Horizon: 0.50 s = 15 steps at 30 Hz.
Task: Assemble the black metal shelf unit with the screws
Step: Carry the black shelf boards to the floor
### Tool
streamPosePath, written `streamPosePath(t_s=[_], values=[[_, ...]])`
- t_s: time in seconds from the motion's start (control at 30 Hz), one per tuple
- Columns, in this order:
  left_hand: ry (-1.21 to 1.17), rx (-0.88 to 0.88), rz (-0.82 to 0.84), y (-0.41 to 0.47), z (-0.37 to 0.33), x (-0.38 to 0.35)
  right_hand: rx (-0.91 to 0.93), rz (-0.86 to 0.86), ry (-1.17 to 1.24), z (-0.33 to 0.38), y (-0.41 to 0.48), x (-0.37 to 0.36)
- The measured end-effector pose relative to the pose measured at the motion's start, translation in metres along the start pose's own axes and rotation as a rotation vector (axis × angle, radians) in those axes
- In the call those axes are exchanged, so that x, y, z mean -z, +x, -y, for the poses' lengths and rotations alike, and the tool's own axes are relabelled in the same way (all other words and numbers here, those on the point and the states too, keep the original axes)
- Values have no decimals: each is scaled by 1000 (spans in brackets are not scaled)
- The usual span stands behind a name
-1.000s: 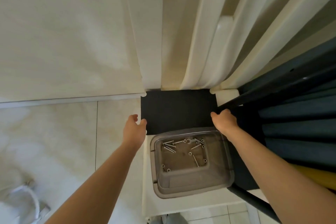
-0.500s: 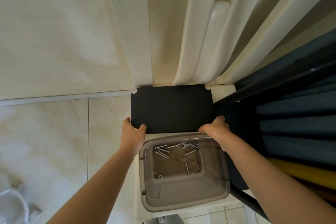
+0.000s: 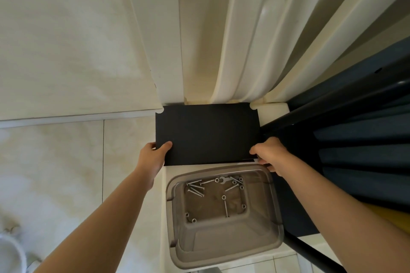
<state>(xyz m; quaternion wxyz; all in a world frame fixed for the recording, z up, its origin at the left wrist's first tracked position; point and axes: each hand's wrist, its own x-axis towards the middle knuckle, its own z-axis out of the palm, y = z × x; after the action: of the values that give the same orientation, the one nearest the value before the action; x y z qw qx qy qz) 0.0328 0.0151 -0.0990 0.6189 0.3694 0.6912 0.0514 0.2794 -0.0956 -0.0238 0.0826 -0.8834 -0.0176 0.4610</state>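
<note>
**PALE TILED FLOOR (image 3: 55,173), WHITE STAND (image 3: 274,111): PANEL HELD AT BOTH NEAR CORNERS**

Over the stand's far edge, against cream curtain folds (image 3: 244,51): black shelf panel (image 3: 206,133), lying flat, notched at both far corners. Gripped at near-left corner by left hand (image 3: 153,155) (thumb on top, fingers underneath and hidden). Gripped at near-right corner by right hand (image 3: 269,154), fingers curled round the edge. On the stand, just beside the panel's near edge: clear plastic bin (image 3: 224,248), holding loose screws (image 3: 196,188) and a small wrench (image 3: 223,180) along its far side. Beside the stand's right edge: black frame bars (image 3: 332,106).
</note>
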Motion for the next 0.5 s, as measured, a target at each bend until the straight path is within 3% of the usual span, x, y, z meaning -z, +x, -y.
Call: streamPosePath(t_s=[0.5], values=[[-13, 31, -57, -3, 31, 54, 89, 141, -88, 28, 0, -26]])
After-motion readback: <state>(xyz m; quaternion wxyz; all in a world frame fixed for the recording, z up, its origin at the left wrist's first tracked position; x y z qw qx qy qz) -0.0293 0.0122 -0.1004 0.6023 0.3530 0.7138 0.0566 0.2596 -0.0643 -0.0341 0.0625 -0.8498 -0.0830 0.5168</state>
